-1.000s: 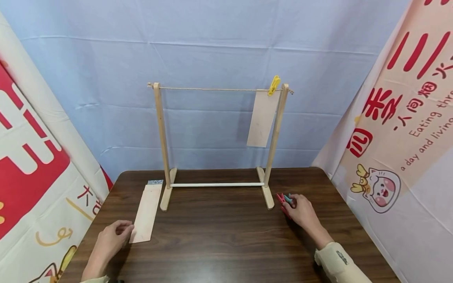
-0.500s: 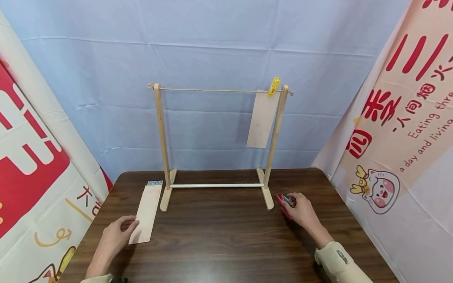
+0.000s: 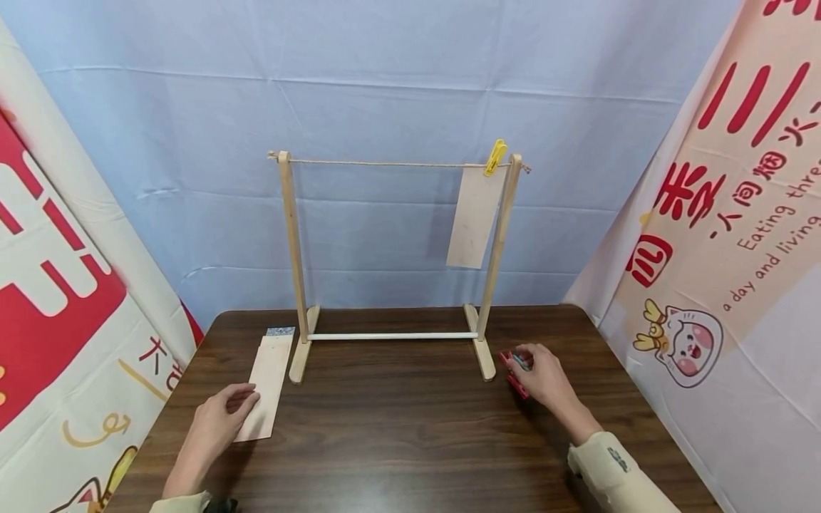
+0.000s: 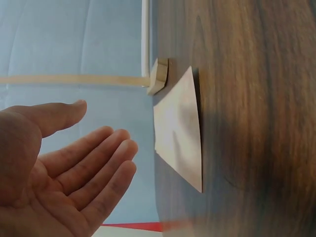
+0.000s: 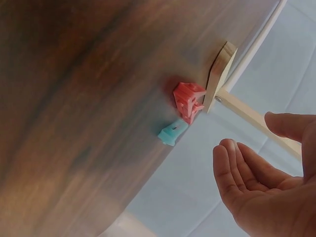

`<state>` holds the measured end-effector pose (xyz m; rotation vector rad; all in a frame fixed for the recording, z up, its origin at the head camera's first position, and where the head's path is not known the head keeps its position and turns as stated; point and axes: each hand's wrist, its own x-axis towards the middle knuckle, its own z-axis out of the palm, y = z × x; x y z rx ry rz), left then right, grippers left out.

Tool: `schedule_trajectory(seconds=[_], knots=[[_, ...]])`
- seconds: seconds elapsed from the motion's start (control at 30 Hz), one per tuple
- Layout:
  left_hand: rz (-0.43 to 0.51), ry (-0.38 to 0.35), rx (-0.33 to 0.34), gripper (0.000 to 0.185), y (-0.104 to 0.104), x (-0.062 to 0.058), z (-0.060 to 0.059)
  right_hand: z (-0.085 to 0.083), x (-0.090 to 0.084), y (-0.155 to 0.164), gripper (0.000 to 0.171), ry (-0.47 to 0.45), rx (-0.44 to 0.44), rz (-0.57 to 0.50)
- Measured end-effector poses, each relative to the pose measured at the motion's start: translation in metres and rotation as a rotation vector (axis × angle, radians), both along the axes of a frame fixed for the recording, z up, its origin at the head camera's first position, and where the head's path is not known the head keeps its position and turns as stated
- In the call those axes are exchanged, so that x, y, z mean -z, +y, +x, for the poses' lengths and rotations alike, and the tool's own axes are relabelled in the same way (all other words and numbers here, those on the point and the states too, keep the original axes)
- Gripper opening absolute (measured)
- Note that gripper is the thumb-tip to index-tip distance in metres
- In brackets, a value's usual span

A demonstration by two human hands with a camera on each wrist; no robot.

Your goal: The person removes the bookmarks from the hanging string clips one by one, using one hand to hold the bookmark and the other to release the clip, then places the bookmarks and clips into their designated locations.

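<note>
Over the lower left part of a small stack of pale rectangular cards (image 3: 272,363) hovers my left hand (image 3: 214,427). In the left wrist view its fingers are extended, thumb apart, and a gap separates them from the cards (image 4: 180,131). A patterned blue edge (image 3: 281,331) sticks out at the stack's far end. My right hand (image 3: 545,377) is above red clothespins (image 3: 517,387) and a blue clothespin, which it partly covers in the head view. The right wrist view shows that hand (image 5: 261,187) holding nothing, apart from the red clothespins (image 5: 187,102) and the blue clothespin (image 5: 172,132).
A wooden frame (image 3: 293,242) stands at the table's back, with a string (image 3: 378,164) across its top and a white bar (image 3: 391,335) low down. A yellow clothespin (image 3: 496,158) holds a pale card (image 3: 474,221) on the string, near the right post.
My left hand has moved right and slightly up, from beside the card stack to over it. The right hand has shifted slightly up and left by the clothespins. The hanging card stays put.
</note>
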<state>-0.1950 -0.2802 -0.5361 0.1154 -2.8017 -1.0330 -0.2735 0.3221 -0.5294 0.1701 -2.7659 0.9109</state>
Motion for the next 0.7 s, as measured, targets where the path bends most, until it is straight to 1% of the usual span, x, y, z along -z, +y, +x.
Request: schedule_trajectory(seconds=[0.13,0.4,0.7], knots=[[0.014,0.001,0.008,0.037,0.005,-0.004,-0.001,-0.001,-0.003,0.001,0.037,0.01,-0.003,-0.003],[0.025,0.042,0.038,0.034,0.019,-0.011,-0.006,-0.003,-0.006,-0.001,0.037,0.022,-0.006,0.004],[0.036,0.068,0.062,0.032,0.028,-0.014,-0.011,0.0,-0.012,-0.004,0.037,0.013,-0.003,0.017]])
